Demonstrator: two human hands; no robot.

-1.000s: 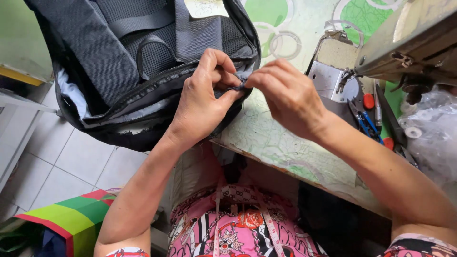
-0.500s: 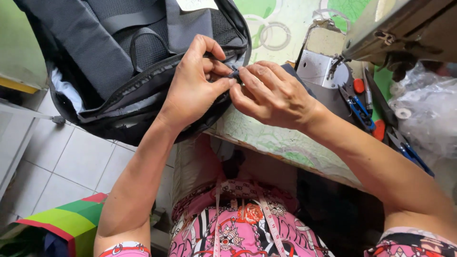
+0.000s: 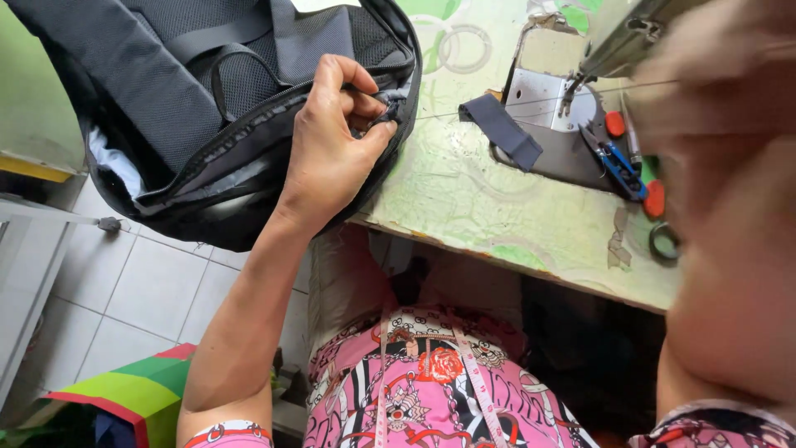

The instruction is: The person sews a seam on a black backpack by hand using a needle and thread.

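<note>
A black backpack (image 3: 191, 108) lies at the left end of the table, partly hanging over the edge, with its zipper edge facing me. My left hand (image 3: 336, 141) pinches that zipper edge near the bag's right corner. A thin thread (image 3: 539, 98) runs taut from this spot to the upper right. There my right hand (image 3: 713, 83) is raised and heavily blurred, closed where the thread ends; its fingers are not clearly visible.
The table (image 3: 497, 216) has a green patterned cover. On it lie a dark strap piece (image 3: 502, 129), a sewing machine's plate (image 3: 543, 91), blue snips (image 3: 618, 162) and orange bits. A tape measure (image 3: 477, 373) hangs over my pink clothes. A colourful bag (image 3: 124, 394) sits on the tiled floor.
My right hand has left the zipper and swung up to the right, drawing a thread taut. My left hand stays pinched on the bag's edge.
</note>
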